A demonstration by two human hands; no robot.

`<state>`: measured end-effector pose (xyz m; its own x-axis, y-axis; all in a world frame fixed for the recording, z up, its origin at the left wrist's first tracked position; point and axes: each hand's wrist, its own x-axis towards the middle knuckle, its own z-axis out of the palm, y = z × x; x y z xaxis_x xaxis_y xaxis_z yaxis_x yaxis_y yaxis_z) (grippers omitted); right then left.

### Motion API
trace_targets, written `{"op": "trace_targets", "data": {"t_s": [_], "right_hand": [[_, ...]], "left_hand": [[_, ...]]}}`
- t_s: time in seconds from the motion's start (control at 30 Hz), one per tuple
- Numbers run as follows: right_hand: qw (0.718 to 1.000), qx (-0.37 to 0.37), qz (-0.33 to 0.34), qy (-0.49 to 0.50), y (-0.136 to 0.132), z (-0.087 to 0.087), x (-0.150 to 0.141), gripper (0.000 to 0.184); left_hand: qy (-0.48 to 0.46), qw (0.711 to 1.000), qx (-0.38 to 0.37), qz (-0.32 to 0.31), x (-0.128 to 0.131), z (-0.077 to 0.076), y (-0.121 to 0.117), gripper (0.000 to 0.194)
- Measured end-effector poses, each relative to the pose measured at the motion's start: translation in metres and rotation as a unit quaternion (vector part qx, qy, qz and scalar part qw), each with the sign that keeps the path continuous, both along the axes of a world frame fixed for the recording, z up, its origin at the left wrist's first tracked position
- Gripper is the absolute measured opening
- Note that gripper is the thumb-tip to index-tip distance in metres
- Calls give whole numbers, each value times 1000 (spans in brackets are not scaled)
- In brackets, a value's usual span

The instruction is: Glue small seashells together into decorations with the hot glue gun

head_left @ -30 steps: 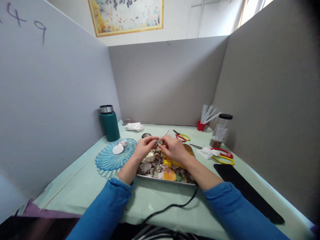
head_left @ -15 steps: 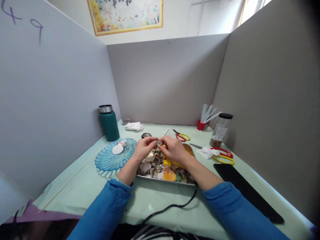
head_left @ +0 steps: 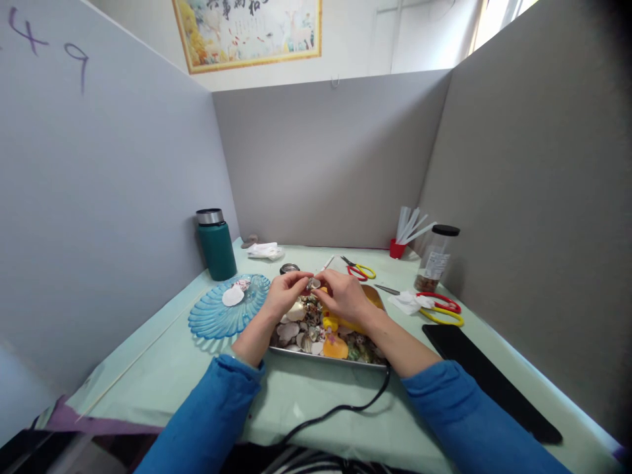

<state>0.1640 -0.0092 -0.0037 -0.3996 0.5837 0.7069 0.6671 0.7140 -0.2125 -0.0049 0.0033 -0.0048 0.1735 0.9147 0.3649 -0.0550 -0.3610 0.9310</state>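
Pinched between the fingertips of my left hand (head_left: 287, 292) and my right hand (head_left: 344, 294) is a small pale seashell (head_left: 313, 284). Both hands are closed and meet over the far part of a metal tray (head_left: 326, 359). Loose shells (head_left: 296, 332) of several kinds fill the tray. Among them lie an orange scallop-shaped piece (head_left: 336, 347) and a yellow glue gun (head_left: 330, 321), partly covered by my right hand. A black cord (head_left: 345, 407) runs from the tray's right corner toward me.
At left stand a blue shell-shaped dish (head_left: 210, 319) holding a white shell (head_left: 233, 295), and a green bottle (head_left: 216, 247). Right of the tray are scissors (head_left: 447, 309), a white tissue (head_left: 407, 303), a jar (head_left: 435, 260), a red cup of glue sticks (head_left: 397, 248) and a black slab (head_left: 486, 378).
My hands stay in nearly the same place, still pinching the small shell, which seems slightly turned. The view shifts a little with my head.
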Motion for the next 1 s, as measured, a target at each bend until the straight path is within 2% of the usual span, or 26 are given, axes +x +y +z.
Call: {"op": "trace_targets", "data": {"t_s": [0.8, 1.0], "right_hand": [[1000, -1, -4, -4, 0, 0, -1, 10], [1000, -13, -2, 8, 0, 0, -2, 10]], "left_hand": [[17, 1000, 10, 18, 1, 2, -2, 23], [29, 999, 9, 19, -1, -2, 2, 30]]}}
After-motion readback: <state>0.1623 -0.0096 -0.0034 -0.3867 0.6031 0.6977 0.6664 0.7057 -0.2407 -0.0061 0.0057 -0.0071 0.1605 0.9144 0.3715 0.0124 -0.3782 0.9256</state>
